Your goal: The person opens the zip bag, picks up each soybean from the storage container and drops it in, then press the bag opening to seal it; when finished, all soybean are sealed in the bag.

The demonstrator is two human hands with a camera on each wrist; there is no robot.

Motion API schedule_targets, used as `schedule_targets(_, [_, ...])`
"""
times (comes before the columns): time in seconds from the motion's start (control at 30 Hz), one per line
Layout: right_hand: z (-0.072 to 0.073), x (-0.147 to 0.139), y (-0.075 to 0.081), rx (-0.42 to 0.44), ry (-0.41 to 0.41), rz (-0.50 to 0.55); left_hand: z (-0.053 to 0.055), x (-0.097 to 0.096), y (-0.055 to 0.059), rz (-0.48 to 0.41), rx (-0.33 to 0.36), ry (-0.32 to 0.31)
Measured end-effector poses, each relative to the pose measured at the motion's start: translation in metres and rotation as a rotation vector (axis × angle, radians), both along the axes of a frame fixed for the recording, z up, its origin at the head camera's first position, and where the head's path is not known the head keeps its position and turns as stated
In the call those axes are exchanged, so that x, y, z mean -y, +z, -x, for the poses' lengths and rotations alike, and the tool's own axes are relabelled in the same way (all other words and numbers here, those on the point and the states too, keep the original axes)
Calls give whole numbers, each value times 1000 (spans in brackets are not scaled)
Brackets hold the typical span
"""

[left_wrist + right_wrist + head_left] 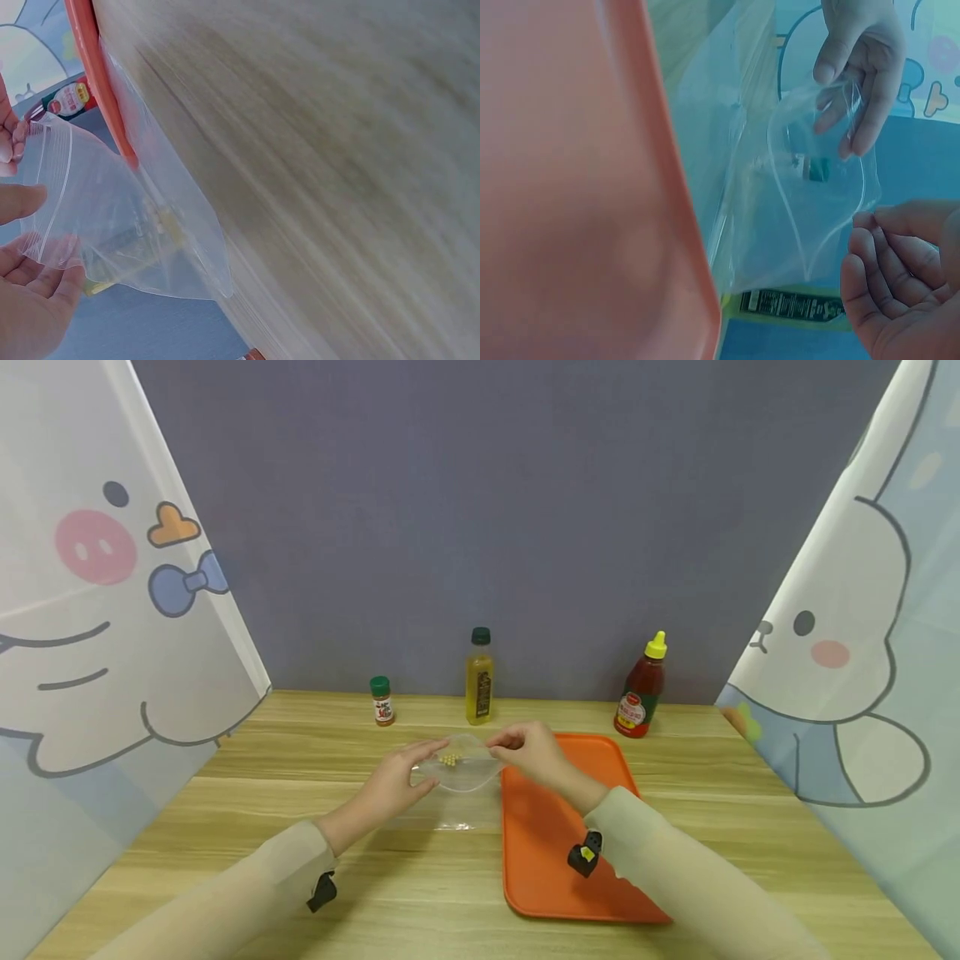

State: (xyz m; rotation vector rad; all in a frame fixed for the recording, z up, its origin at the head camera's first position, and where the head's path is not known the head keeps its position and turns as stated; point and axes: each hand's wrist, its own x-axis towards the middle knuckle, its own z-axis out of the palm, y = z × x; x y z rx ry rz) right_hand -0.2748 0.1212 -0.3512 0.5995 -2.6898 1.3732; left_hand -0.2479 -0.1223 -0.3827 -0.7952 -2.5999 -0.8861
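Note:
A clear plastic zip bag (472, 774) is held above the table with its mouth spread apart. Small pale-yellow round pieces (449, 760) show through or inside the bag; their kind is unclear. My left hand (392, 787) holds the bag's left corner, thumb on one side and fingers on the other. At the opposite corner, my right hand (534, 752) pinches the rim between thumb and forefinger. The right wrist view shows the right hand (904, 277) at the rim and the left hand (862, 67) across from it.
An orange tray (540, 893) lies right of the bag, partly beneath my right arm. Along the back stand a green-capped spice jar (382, 702), a bottle of yellow oil (480, 681) and a red sauce bottle (640, 689) with a yellow cap. A grey partition (450, 527) rises behind them.

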Motion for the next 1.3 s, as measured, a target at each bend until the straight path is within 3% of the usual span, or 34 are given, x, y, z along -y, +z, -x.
schedule_targets(0.57, [3, -48, -6, 31, -2, -59, -1, 4, 0, 11, 30, 24])
schedule_targets(0.8, [11, -78, -15, 125, -42, -74, -1, 4, -2, 14, 25, 28])
schedule_targets(1.03, [18, -102, -26, 151, -38, -73, -1, 5, -1, 14, 28, 27])
schedule_targets(1.3, [14, -115, -39, 222, -43, -77, -2, 5, -1, 16, 29, 33])
